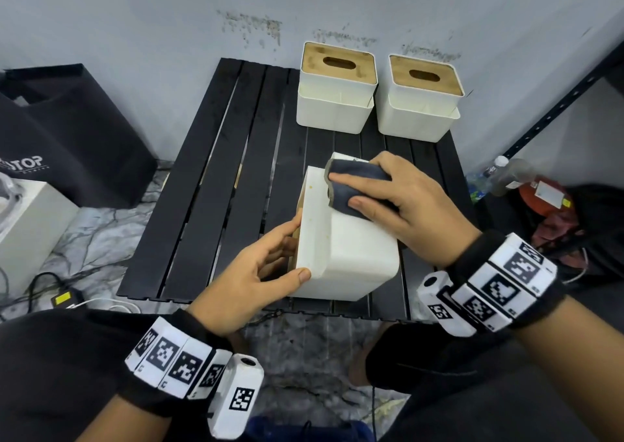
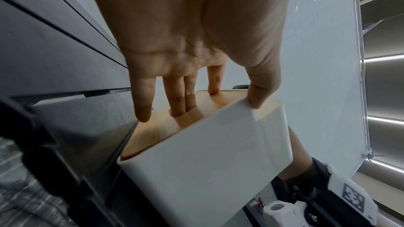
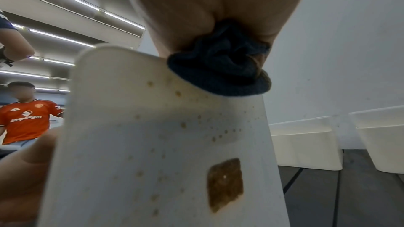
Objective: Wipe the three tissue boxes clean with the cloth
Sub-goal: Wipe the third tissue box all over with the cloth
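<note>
Both wrists, nearest the head camera, wear black bands with white marker blocks. Just past them, 1 white tissue box (image 1: 341, 239) lies tipped on its side on the near part of the black slatted table (image 1: 216, 178), its wooden lid (image 2: 166, 125) facing left.

His left hand (image 1: 250, 273) steadies it: the thumb lies on the near upper edge, and in the left wrist view 2 fingers (image 2: 181, 99) reach into the lid's slot while the others rest on the wood. His right hand (image 1: 401, 202) presses a bunched dark blue cloth (image 1: 354, 188) onto the far end of the upturned white face, thumb and fingers curled round the wad.

From the right wrist view that face is speckled with small brownish spots and carries 1 larger brown square patch (image 3: 225, 184) nearer the camera.

At the back of the table, by the grey wall, the other 2 tissue boxes stand upright side by side, 1 on the left (image 1: 336, 90) and 1 on the right (image 1: 420, 99), wooden lids up.

A black bag (image 1: 67, 138) sits on the floor to the left.
</note>
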